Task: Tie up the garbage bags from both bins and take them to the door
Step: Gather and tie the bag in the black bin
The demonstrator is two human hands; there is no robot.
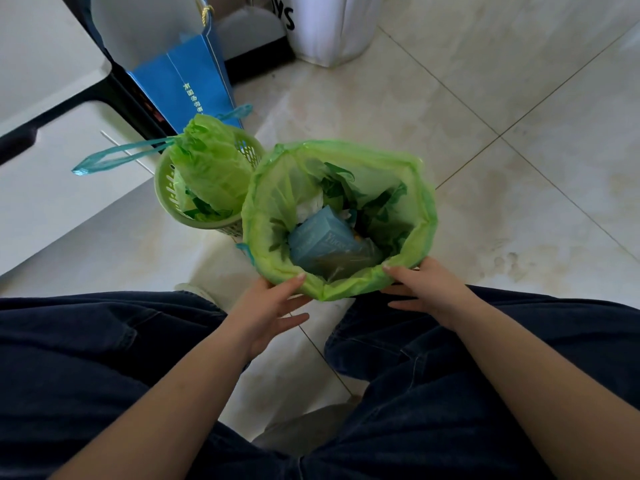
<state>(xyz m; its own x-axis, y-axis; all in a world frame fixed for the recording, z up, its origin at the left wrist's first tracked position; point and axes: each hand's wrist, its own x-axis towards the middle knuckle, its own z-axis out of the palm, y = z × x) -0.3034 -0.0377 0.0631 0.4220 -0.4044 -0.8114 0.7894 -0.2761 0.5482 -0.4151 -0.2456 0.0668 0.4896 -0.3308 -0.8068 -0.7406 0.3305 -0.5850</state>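
Head view, looking down. Person crouched, dark trousers (pixel 86 358) fill bottom of frame, tiled floor (pixel 485 98) around.

L hand (pixel 273 306) at near-left edge of open green garbage bag (pixel 408 216), thumb on folded-over rim, other fingers spread loose below it; touching, not clenched, no real grip visible. R hand (pixel 426 289) at near-right edge of same bag, thumb on rim, fingers spread underneath; also loose. Both hands flank near rim, apart from each other.

Bag mouth wide open just beyond both hands; bin under it mostly hidden by bag. Inside: light blue box (pixel 322 240), white crumpled paper (pixel 311 206), dark green bits.

Beyond L hand, farther and to left: 2nd bag (pixel 211 164), top gathered shut w/ teal drawstring (pixel 117 155) sticking out left, sitting in green mesh bin (pixel 194 216). That bin is just beside/touching open bag.

Farther still: blue paper bag (pixel 194 81) leaning by white cabinet (pixel 41 81), white bag w/ black letters (pixel 329 26) at top. Teal drawstring piece (pixel 246 252) pokes out at left side of open bag, just beyond L hand.
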